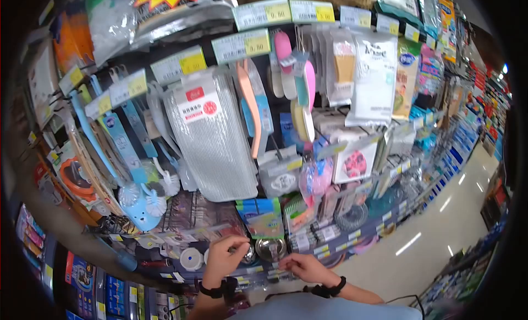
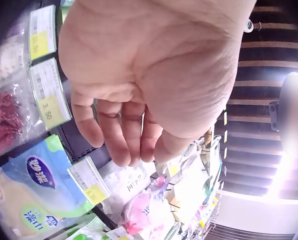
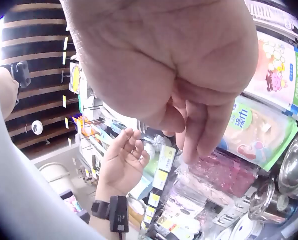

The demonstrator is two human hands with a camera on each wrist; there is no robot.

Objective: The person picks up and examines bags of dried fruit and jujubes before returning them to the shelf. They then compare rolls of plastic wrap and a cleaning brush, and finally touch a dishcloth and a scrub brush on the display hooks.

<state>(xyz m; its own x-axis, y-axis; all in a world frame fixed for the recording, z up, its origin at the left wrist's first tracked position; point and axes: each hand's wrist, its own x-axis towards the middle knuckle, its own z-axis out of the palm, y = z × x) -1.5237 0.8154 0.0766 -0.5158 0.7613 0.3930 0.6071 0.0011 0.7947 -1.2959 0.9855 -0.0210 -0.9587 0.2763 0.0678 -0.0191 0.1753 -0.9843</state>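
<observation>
Both hands hang in front of a stocked store shelf, with nothing in them. The left hand is near round metal tins; its fingers are loosely bent in the left wrist view, where the palm fills the top. To its right, the right hand points inward with relaxed fingers, and a gap separates the two. In the right wrist view the right hand covers the top, and the left hand appears beyond it, palm showing. Neither hand touches the goods.
Above the hands hang a ribbed grey pack, an orange-handled brush and a white pouch. A blue brush holder is at the left. Low shelves curve rightward beside a shiny floor.
</observation>
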